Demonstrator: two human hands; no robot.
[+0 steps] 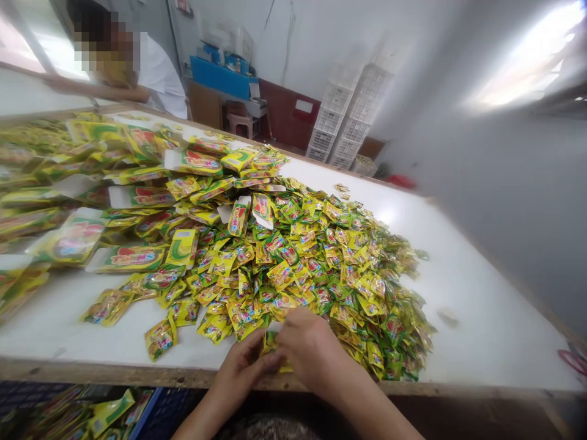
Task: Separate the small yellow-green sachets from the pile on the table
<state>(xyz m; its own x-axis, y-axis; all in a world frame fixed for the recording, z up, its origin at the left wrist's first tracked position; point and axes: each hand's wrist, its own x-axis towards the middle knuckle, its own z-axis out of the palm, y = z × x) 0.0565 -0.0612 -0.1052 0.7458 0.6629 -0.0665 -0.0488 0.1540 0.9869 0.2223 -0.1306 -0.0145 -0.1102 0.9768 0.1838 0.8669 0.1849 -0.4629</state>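
Your left hand (pixel 241 366) and right hand (pixel 312 348) together, pinching sachets (pixel 270 342) at worktop (pixel 481 342) edge, 6 o'clock; loosened grip likely drops them off edge.

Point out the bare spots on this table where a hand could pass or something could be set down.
The table is bare right of the sachet pile, up to the far edge. A smaller bare patch lies near the front edge, left of the hands. The flat cartons crowd the left; both hands work at the pile's near edge.

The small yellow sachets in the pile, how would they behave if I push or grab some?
The sachets look thin and glossy, so probably light, floppy and slippery. Heaped loosely on the table, they would likely slide and scatter rather than roll.
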